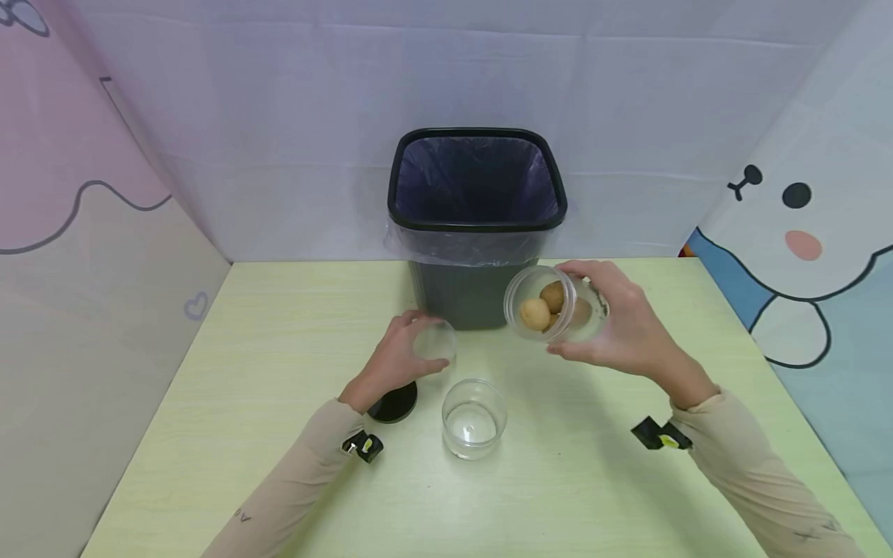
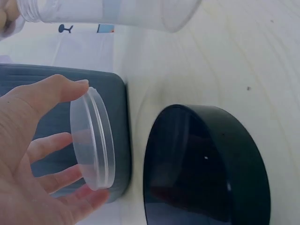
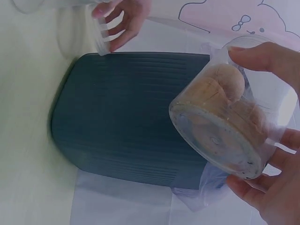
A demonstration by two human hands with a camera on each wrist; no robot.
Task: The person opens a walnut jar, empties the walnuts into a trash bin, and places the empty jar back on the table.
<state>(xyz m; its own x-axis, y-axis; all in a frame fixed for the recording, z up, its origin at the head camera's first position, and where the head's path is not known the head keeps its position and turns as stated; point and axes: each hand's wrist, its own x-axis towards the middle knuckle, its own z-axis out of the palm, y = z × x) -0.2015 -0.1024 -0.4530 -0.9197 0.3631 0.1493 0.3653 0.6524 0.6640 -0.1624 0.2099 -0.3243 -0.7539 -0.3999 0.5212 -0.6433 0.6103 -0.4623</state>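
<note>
My right hand (image 1: 628,329) grips a transparent plastic jar (image 3: 213,140) by its sides, thumb on one side and fingers on the other. Tipped over sideways, the jar has its open mouth towards the left in the head view. Inside lie round tan and brown pieces (image 1: 535,315); their exact kind does not show. A translucent round lid (image 2: 93,140) is pinched at its edge between the thumb and fingers of my left hand (image 1: 394,353), held on edge above the table. Below that hand is a round black lid (image 2: 187,164), partly covered by the wrist in the head view.
A second transparent jar (image 1: 473,434) stands upright on the pale wooden table (image 1: 300,325), between the arms. Behind the hands stands a dark bin (image 1: 463,291) with a plastic liner over its rim. Printed curtains (image 1: 279,101) enclose the back and sides.
</note>
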